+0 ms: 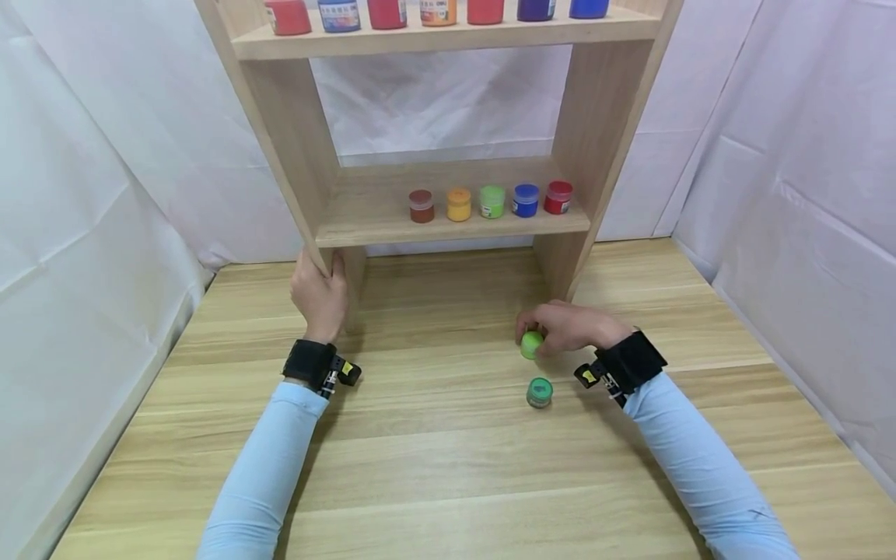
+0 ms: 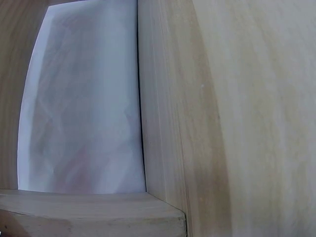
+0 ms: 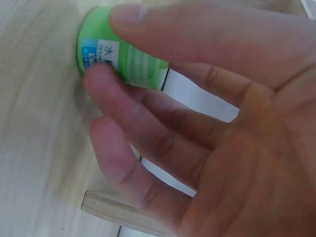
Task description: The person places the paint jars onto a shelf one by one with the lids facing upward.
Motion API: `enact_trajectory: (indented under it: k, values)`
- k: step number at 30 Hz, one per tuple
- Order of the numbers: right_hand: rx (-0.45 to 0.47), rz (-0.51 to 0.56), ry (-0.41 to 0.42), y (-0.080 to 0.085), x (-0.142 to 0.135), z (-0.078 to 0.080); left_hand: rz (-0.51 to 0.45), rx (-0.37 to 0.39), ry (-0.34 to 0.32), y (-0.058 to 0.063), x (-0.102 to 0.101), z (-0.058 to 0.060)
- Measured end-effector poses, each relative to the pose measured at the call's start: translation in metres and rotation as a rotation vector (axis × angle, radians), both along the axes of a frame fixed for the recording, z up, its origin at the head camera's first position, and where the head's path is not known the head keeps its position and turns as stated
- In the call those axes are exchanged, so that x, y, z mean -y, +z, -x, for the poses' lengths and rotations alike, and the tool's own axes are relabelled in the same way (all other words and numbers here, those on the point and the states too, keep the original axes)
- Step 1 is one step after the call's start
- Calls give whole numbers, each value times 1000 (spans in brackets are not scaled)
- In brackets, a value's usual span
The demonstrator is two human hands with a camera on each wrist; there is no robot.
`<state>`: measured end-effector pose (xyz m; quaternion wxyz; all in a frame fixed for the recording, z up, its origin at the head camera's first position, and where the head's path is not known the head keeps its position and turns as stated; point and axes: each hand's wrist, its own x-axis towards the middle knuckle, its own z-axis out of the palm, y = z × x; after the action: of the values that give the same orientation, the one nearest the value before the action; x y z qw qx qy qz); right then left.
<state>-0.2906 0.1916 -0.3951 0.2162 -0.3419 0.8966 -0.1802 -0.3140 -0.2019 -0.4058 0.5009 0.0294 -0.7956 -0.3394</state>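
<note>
My right hand (image 1: 565, 325) holds a light green paint jar (image 1: 531, 344) low over the table, near the foot of the shelf's right side. In the right wrist view, the thumb and fingertips lie around that labelled jar (image 3: 98, 29). A darker green jar (image 1: 540, 393) stands on the table just nearer to me. On the other side, my left hand (image 1: 320, 297) grips the lower left side panel of the wooden shelf (image 1: 276, 148), thumb on the inner face. The left wrist view shows the panel's edge (image 2: 89, 224) and almost nothing of the hand.
The middle board (image 1: 364, 225) carries a row of paint jars: brown (image 1: 421, 207), orange (image 1: 458, 205), light green (image 1: 492, 202), blue (image 1: 526, 201) and red (image 1: 558, 198). Several larger jars line the upper board (image 1: 448, 40). White cloth (image 1: 805, 194) hangs behind and beside the table (image 1: 434, 482).
</note>
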Motion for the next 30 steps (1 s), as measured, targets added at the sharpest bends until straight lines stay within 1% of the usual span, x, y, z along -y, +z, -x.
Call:
enact_trajectory:
  k: [7,18,30]
  values:
    - [-9,17,-15,-3,2,1,0,-4,2,-2,1,0]
    - [-14,83,-31,-9,1,3,10,-7,3,-2,0,-2]
    - [-42,92,-31,-12,1,7,5,-4,-2,0,0,-1]
